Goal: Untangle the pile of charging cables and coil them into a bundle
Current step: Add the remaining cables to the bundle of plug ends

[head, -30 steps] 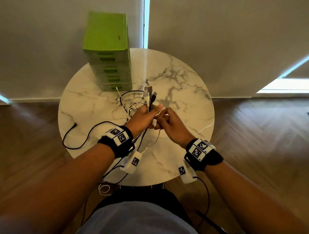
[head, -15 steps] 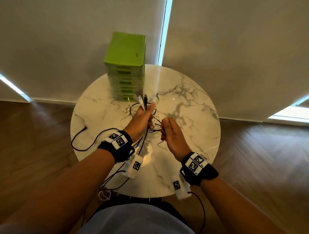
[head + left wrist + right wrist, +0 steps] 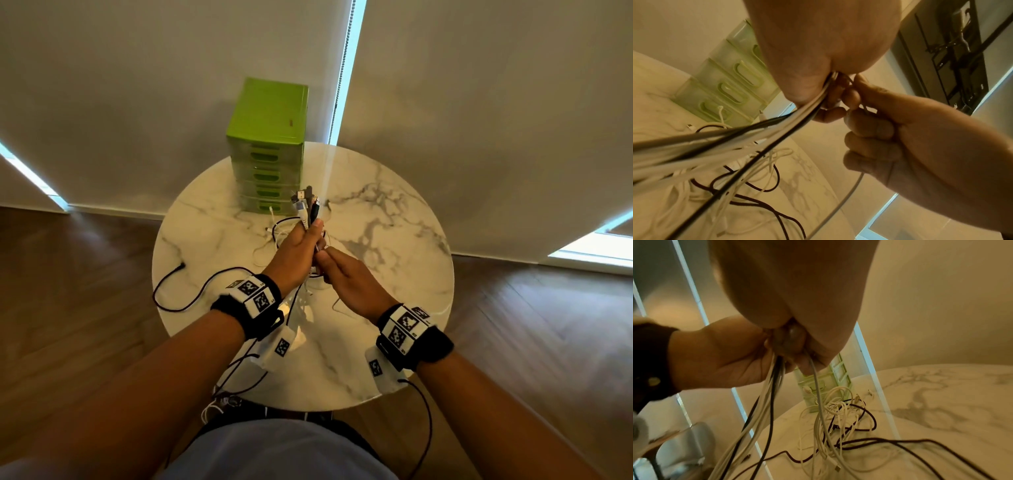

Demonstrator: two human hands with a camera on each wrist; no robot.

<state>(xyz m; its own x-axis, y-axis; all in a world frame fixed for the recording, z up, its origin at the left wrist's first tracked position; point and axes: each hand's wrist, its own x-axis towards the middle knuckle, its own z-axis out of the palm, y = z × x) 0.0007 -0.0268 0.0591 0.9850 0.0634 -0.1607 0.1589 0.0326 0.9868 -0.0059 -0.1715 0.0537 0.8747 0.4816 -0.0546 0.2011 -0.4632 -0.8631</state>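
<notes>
A home room: round marble table (image 3: 394, 219), wood floor (image 3: 85, 274) (herringbone), roller blinds (image 3: 479, 102).

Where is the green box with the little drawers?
In the head view the green drawer box stands at the far edge of the round marble table, against the wall, just behind the left hand holding up the cable plugs.

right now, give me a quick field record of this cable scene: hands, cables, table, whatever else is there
left hand: grips a bunch of cables, plug ends sticking up
right hand: fingers curled round one white cable, next to the left hand
loose cables: white and dark, tangled on the table
table: round, marble top
green drawer unit: upright at the table's far edge
bundle: not coiled yet
</notes>
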